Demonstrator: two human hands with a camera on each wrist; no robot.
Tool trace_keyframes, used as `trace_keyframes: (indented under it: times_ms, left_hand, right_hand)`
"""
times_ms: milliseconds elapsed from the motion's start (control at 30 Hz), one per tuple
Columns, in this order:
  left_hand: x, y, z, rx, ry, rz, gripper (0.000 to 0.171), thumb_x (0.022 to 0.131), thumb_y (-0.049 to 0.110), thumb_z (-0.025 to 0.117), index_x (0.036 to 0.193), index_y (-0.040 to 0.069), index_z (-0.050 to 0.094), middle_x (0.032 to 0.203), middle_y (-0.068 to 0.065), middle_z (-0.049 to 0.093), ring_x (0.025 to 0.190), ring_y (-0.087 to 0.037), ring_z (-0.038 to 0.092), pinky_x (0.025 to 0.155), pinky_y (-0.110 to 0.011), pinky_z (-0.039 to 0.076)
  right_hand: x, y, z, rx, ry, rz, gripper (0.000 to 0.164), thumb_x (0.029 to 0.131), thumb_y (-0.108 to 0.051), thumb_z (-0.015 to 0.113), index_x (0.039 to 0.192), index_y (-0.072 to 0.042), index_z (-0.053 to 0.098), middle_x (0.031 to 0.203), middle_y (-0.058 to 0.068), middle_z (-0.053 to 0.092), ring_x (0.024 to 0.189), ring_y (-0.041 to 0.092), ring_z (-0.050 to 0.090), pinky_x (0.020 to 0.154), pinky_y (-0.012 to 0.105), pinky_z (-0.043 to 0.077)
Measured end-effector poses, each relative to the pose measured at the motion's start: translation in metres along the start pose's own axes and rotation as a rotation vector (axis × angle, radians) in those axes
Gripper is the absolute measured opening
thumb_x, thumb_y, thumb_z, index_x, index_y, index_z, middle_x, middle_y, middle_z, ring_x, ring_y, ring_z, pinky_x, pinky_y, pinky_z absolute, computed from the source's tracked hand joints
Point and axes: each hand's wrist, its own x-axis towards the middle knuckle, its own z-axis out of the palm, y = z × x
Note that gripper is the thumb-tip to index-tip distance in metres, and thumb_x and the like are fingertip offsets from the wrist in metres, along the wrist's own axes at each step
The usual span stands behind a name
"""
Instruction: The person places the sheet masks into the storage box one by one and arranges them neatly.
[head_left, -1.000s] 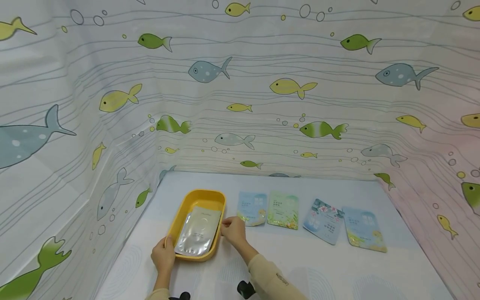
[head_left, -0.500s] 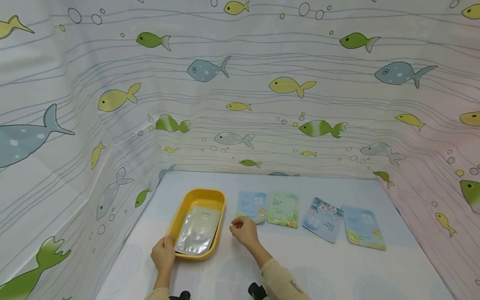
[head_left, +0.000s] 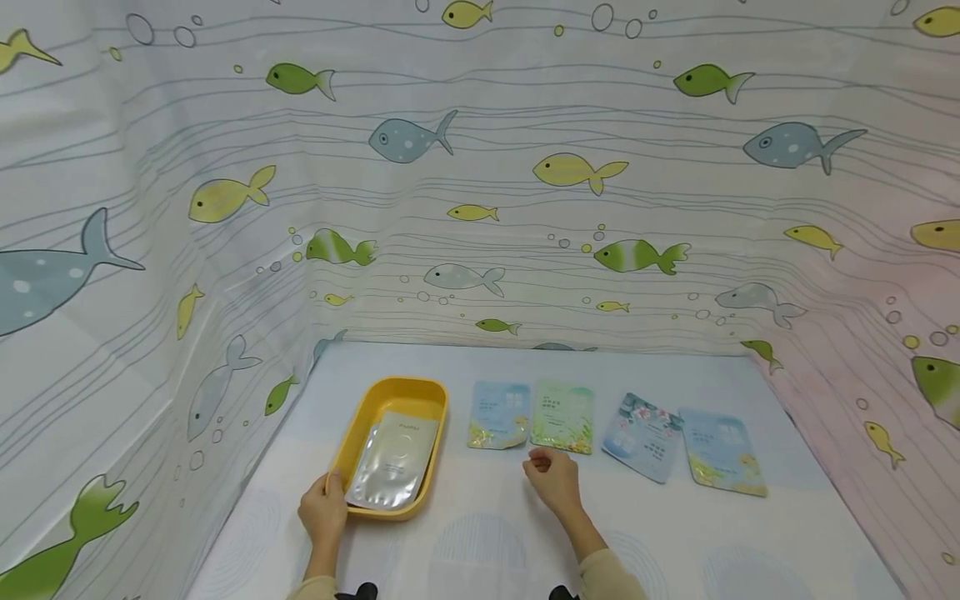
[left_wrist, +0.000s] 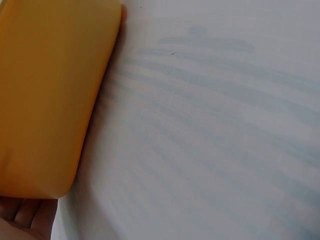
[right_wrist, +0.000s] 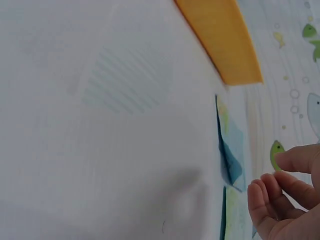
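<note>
1. The right hand [head_left: 555, 483] holds nothing: its fingers are loosely bent, with a narrow gap between thumb and forefinger.
2. The left hand [head_left: 324, 508] grips the near left corner of the yellow tray [head_left: 412, 390], thumb at the rim; in the left wrist view the fingertips are hidden behind the tray.
3. Just beyond the right fingertips lies the green packet [head_left: 562, 417]; whether they touch it I cannot tell. Being thin and flat, it could skid under a pinch instead of lifting.
4. Beyond and left of those fingers, the blue packet [head_left: 497, 415] curls up at a near corner; a sideways sweep could snag it.
5. Silver packets [head_left: 393, 461] lie skewed in the tray, just right of the left fingers. With one corner gripped, a tug could swing the tray and set them sliding.
6. Farther right of the right fingers lie the flowered packet [head_left: 643, 437] and the second blue packet [head_left: 723, 452], so close that disturbing one could drag the other.
</note>
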Motion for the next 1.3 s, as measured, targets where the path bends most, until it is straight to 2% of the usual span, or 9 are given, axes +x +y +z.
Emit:
trace_keyframes:
  times_ms: [533, 633, 933, 1033, 1300]
  left_hand:
    - [-0.003, -0.005, -0.001, 0.003, 0.019, 0.012, 0.025, 0.089, 0.009, 0.054, 0.089, -0.012, 0.067, 0.09, -0.032, 0.065, 0.087, -0.052, 0.059, 0.075, -0.058, 0.044]
    - [-0.003, -0.005, 0.0, -0.001, 0.014, 0.009, 0.025, 0.089, 0.009, 0.054, 0.088, -0.012, 0.067, 0.09, -0.032, 0.065, 0.086, -0.052, 0.059, 0.075, -0.058, 0.043]
    - [0.001, -0.005, 0.002, 0.005, 0.006, 0.027, 0.024, 0.089, 0.008, 0.054, 0.089, -0.013, 0.067, 0.09, -0.032, 0.065, 0.086, -0.053, 0.059, 0.075, -0.059, 0.044]
    - [0.001, -0.004, 0.002, 0.004, 0.006, 0.026, 0.025, 0.089, 0.008, 0.053, 0.09, -0.013, 0.067, 0.091, -0.032, 0.065, 0.086, -0.053, 0.059, 0.075, -0.059, 0.044]
    - [0.0, -0.005, 0.002, 0.002, 0.004, 0.022, 0.024, 0.089, 0.007, 0.054, 0.091, -0.013, 0.067, 0.091, -0.033, 0.064, 0.087, -0.053, 0.059, 0.076, -0.059, 0.044]
  right_hand:
    - [0.002, 0.044, -0.06, -0.175, 0.162, -0.024, 0.016, 0.079, -0.001, 0.067, 0.091, 0.009, 0.067, 0.076, 0.011, 0.067, 0.07, 0.023, 0.063, 0.064, 0.03, 0.052]
    - [0.002, 0.053, -0.078, -0.208, 0.178, -0.003, 0.017, 0.08, -0.001, 0.065, 0.093, 0.01, 0.066, 0.078, 0.013, 0.067, 0.072, 0.025, 0.063, 0.066, 0.032, 0.051]
    - [-0.001, 0.092, -0.14, -0.362, 0.286, 0.047, 0.026, 0.082, -0.003, 0.061, 0.103, 0.014, 0.061, 0.083, 0.023, 0.063, 0.077, 0.035, 0.06, 0.071, 0.05, 0.047]
    - [-0.001, 0.103, -0.159, -0.401, 0.288, 0.081, 0.032, 0.083, -0.005, 0.059, 0.108, 0.015, 0.057, 0.086, 0.027, 0.06, 0.078, 0.039, 0.057, 0.069, 0.052, 0.045]
    - [0.0, 0.127, -0.196, -0.461, 0.325, 0.158, 0.037, 0.084, -0.007, 0.053, 0.113, 0.017, 0.052, 0.097, 0.037, 0.056, 0.089, 0.051, 0.051, 0.075, 0.058, 0.04]
